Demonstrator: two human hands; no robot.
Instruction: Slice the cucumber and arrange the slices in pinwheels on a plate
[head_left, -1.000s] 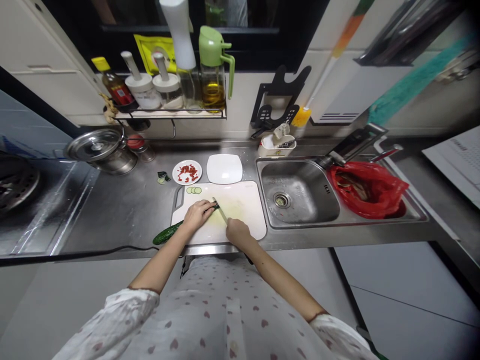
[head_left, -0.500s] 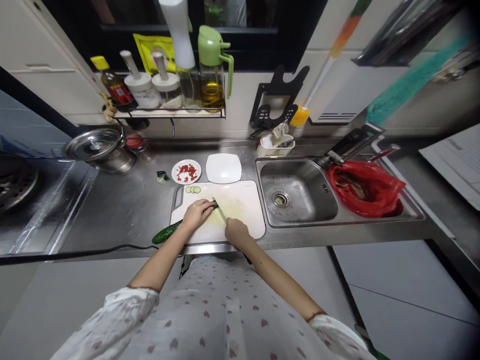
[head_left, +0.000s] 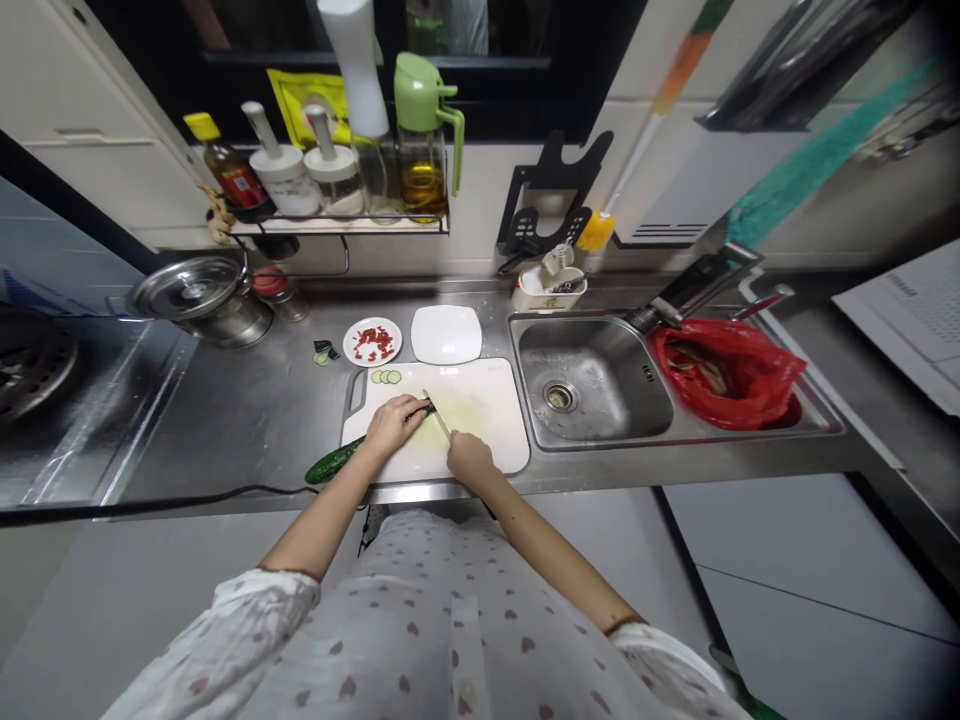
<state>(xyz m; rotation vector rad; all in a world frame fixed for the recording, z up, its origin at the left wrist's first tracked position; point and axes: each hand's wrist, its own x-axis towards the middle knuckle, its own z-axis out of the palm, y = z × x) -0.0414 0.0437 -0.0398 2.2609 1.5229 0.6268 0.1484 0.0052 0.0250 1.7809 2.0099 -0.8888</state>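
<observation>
A dark green cucumber [head_left: 333,463] lies across the left end of the white cutting board [head_left: 484,400], its tail sticking out over the steel counter. My left hand [head_left: 394,424] is curled over it, pressing it down near its cut end. My right hand [head_left: 469,458] grips a knife [head_left: 437,415] whose blade rests against the cucumber just beyond my left fingertips. Three cucumber slices [head_left: 386,377] lie at the board's far left corner.
Behind the board stand a small plate of chopped red chilli [head_left: 373,342] and a white square plate [head_left: 446,333]. The sink [head_left: 589,385] is at right, a red bag [head_left: 726,372] beside it. A steel pot [head_left: 201,297] sits at left. A black cable [head_left: 225,492] runs along the counter's front edge.
Barely anything differs: the knife and both hands stay at the cucumber's cut end, and the whole view has drifted slightly left.
</observation>
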